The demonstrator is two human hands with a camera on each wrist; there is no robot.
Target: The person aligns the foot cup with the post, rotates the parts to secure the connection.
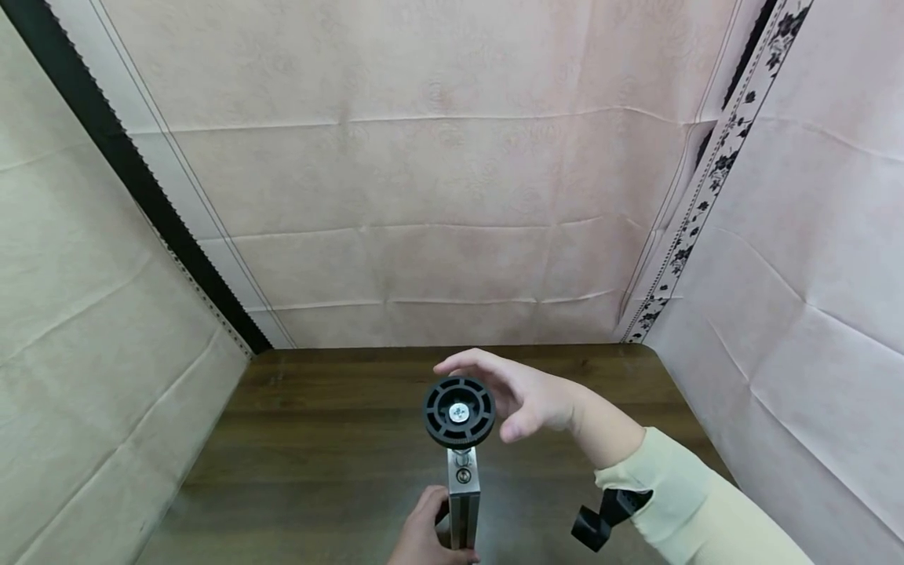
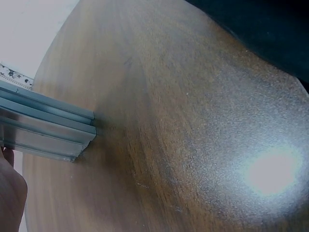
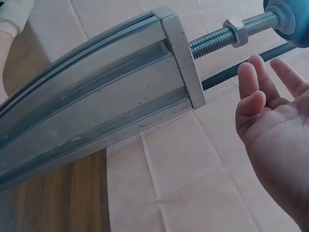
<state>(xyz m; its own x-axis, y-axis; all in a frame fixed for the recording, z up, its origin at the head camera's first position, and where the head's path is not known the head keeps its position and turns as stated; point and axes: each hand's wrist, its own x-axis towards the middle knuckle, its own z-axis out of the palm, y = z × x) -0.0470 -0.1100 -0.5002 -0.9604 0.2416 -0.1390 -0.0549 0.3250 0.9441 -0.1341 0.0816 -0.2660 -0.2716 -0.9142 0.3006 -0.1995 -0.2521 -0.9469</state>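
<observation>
My left hand [image 1: 429,535] grips an upright aluminium profile [image 1: 464,514] with lengthwise grooves. Topping the profile is a levelling foot with a round black base [image 1: 459,413], a cross-head screw at its centre. In the right wrist view a threaded rod [image 3: 212,42] runs from the profile's end plate [image 3: 181,53] to that base, carrying a hex nut [image 3: 235,32] partway along. Fingers loosely bent and empty, my right hand [image 1: 526,396] hovers just beside the black base. The left wrist view shows the profile's lower end [image 2: 53,128] over the table, with part of the left hand at the edge.
A brown wood-grain table [image 1: 297,455] lies below. Pale creased cloth [image 1: 438,180] hangs behind it and on both sides, with dark and floral strips at the corners. A black wrist device [image 1: 600,522] sits on the right sleeve. Dark fabric [image 2: 270,34] borders the table's near edge.
</observation>
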